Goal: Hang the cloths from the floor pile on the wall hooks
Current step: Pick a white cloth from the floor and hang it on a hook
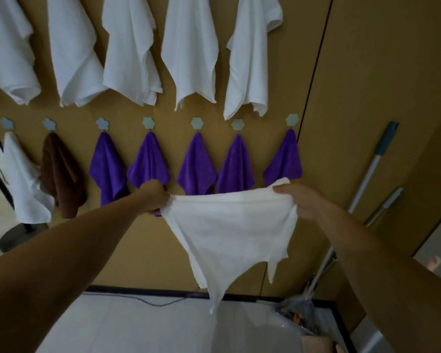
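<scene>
I hold a white cloth (229, 225) spread out in front of the tan wall. My left hand (154, 197) grips its upper left corner and my right hand (299, 200) grips its upper right edge. The cloth hangs down in a point between them. Behind it runs a row of small flower and hexagon wall hooks (197, 123). Several purple cloths (196, 166), a brown cloth (61, 174) and a white cloth (23, 184) hang from them. Above, several large white towels (189, 52) hang from a higher row.
Two mop handles (367, 179) lean against the wall at the right. A dark stand base (15, 235) sits on the floor at the left. A black skirting strip and a thin cable (148, 301) run along the floor. A plastic bag (298, 314) lies at the lower right.
</scene>
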### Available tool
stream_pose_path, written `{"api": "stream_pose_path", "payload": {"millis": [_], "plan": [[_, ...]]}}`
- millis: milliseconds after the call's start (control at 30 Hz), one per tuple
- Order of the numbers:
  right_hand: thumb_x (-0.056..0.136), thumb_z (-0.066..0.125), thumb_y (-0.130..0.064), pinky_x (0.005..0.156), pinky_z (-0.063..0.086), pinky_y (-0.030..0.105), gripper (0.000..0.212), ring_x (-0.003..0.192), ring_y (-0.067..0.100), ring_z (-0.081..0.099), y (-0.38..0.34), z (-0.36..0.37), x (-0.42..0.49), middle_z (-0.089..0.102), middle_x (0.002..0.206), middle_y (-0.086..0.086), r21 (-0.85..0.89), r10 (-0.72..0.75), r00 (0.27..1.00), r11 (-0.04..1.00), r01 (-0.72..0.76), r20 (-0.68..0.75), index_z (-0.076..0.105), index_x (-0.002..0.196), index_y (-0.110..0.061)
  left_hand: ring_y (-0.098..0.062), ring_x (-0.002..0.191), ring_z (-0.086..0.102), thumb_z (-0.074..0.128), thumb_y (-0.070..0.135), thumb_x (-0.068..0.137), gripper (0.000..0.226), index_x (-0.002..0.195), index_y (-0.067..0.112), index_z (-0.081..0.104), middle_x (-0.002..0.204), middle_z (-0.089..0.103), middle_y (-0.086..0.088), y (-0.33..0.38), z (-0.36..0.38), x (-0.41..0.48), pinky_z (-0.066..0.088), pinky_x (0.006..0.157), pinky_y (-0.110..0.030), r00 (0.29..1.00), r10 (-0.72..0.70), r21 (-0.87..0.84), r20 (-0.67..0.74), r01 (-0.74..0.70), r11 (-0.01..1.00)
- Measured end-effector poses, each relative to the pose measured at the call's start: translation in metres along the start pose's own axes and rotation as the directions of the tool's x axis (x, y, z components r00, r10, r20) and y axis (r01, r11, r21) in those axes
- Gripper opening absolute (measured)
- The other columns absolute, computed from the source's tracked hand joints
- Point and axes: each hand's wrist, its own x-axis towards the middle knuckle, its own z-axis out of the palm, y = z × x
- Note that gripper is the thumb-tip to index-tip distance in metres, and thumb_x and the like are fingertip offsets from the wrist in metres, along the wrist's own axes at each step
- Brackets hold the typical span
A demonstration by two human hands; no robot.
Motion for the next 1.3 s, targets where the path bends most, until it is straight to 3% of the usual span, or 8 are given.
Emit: {"api": "stream_pose_path", "payload": {"millis": [100,167,300,400,633,800,1033,1300], "plan": [[0.084,0.072,-0.010,0.063,0.047,0.029,0.030,0.074,0.020,0.058,0.001,-0.012,0.003,0.063,0.095,0.016,-0.318,-0.170,0.983,0.938,0.138,-0.074,0.063,0.106,0.008,-0.015,0.021,0.044,0.043,0.017,0.094,0.043,0.060,-0.002,0.060,0.040,0.059,-0.010,0.000,-0.005,0.002,0.027,0.026,-0.014,1.000,-0.023,-0.060,-0.009,0.023,0.998],[0.087,0.069,-0.014,0.078,0.051,0.039,0.031,0.089,0.030,0.062,0.006,-0.022,0.008,0.064,0.107,0.021,-0.394,-0.205,0.965,0.910,0.127,-0.163,0.063,0.108,0.009,-0.016,0.025,0.051,0.047,0.026,0.097,0.043,0.069,-0.003,0.060,0.041,0.060,-0.010,0.003,-0.005,0.004,0.032,0.027,-0.016,0.996,-0.067,-0.203,-0.063,0.053,0.978],[0.097,0.054,-0.028,0.098,0.046,0.046,0.041,0.110,0.039,0.058,0.017,-0.038,0.014,0.061,0.120,0.026,-0.575,-0.196,0.955,0.818,0.034,-0.221,0.061,0.117,0.007,-0.023,0.059,0.064,0.064,0.026,0.090,0.025,0.090,0.002,0.058,0.071,0.065,-0.010,0.014,-0.005,0.008,0.049,0.059,-0.035,0.980,-0.197,-0.665,0.008,0.152,0.732],[0.103,0.038,-0.032,0.102,0.042,0.045,0.047,0.116,0.041,0.054,0.017,-0.039,0.010,0.059,0.124,0.027,-0.631,-0.205,0.944,0.776,-0.004,-0.259,0.061,0.119,0.006,-0.027,0.083,0.059,0.067,0.027,0.087,0.030,0.106,0.007,0.056,0.093,0.062,-0.009,0.019,-0.008,0.009,0.046,0.072,-0.043,0.968,-0.234,-0.769,0.094,0.220,0.600],[0.097,0.057,-0.030,0.064,0.048,0.030,0.024,0.070,0.016,0.055,-0.009,-0.029,0.003,0.061,0.085,0.006,0.081,-0.048,0.957,0.994,0.074,-0.288,0.061,0.085,-0.009,-0.031,0.097,0.059,0.065,0.018,0.084,0.033,0.111,0.006,0.052,0.106,0.057,-0.013,0.022,-0.021,0.015,0.051,0.070,-0.044,0.977,-0.198,-0.779,0.084,0.188,0.598],[0.095,0.061,-0.021,0.064,0.038,0.026,0.009,0.073,0.012,0.055,-0.013,-0.016,-0.010,0.063,0.083,-0.001,-0.054,-0.018,1.000,0.998,0.017,-0.017,0.062,0.087,-0.016,-0.026,0.082,0.055,0.064,0.010,0.080,0.015,0.093,0.005,0.057,0.089,0.053,-0.011,0.014,-0.030,0.021,0.048,0.064,-0.035,0.985,-0.153,-0.762,0.084,0.162,0.627],[0.091,0.065,-0.011,0.043,0.035,0.019,0.011,0.058,0.011,0.044,-0.003,-0.023,-0.005,0.053,0.075,0.002,-0.019,-0.088,0.975,0.996,0.086,-0.206,0.056,0.084,-0.011,-0.029,0.087,0.053,0.063,0.018,0.086,0.014,0.095,0.007,0.061,0.094,0.053,-0.013,0.006,-0.031,0.027,0.044,0.062,-0.035,0.982,-0.189,-0.741,-0.026,0.108,0.663],[0.085,0.061,0.004,0.061,0.046,0.015,0.038,0.077,0.009,0.056,-0.011,-0.032,-0.004,0.064,0.110,0.003,0.068,-0.178,0.965,0.979,0.194,-0.194,0.068,0.118,-0.014,-0.019,0.064,0.046,0.063,0.011,0.083,0.023,0.104,0.006,0.070,0.074,0.049,-0.006,0.017,-0.026,0.018,0.037,0.052,-0.030,0.979,-0.161,-0.759,-0.122,0.013,0.651]]}}
